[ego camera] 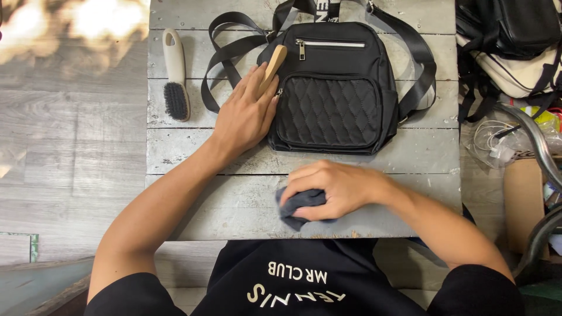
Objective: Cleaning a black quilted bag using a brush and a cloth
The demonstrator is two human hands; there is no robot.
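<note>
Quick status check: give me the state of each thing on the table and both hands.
Black backpack: lying flat, front up, zips closed.
Wooden-handled brush: gripped by left hand, resting on the backpack's left edge.
Grey cloth: bunched in right hand.
White-handled brush: lying untouched, on the table.

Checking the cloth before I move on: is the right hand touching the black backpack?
Apart. The head view shows bare grey table between the right hand, gripping a dark cloth, and the backpack.
</note>
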